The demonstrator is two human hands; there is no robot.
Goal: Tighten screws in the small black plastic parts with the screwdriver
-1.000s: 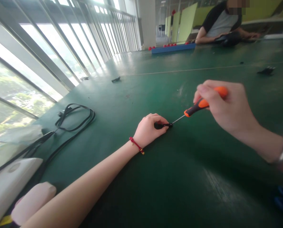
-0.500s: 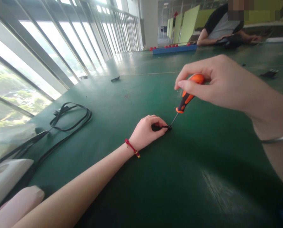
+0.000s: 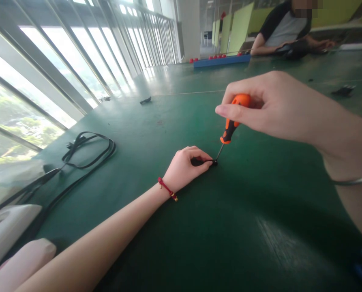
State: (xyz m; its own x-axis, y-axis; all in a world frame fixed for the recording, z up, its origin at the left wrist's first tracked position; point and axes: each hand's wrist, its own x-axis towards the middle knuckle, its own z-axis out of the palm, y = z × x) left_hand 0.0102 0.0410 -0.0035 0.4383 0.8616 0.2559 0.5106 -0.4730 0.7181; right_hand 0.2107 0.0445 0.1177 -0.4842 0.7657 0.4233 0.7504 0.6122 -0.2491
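Applying the screwdriver (image 3: 230, 128) our right hand (image 3: 275, 106) grips to the black piece (image 3: 215, 162) protruding from our pinching left hand (image 3: 183, 166), we judge the next turn needs steadiness.

The bare left hand (image 3: 182, 168) lies low, thumb (image 3: 203, 167) and fingers (image 3: 200, 153) pinched — the bare right hand (image 3: 275, 107) curls higher, wrist (image 3: 323, 152) bent.

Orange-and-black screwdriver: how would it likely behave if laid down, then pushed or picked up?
The screwdriver would probably stay stiff, as its thin shaft looks straight and metallic. It would likely feel heavier toward its handle, which is far thicker than the shaft. Pushed across the table, it might roll, as the handle's end looks rounded.
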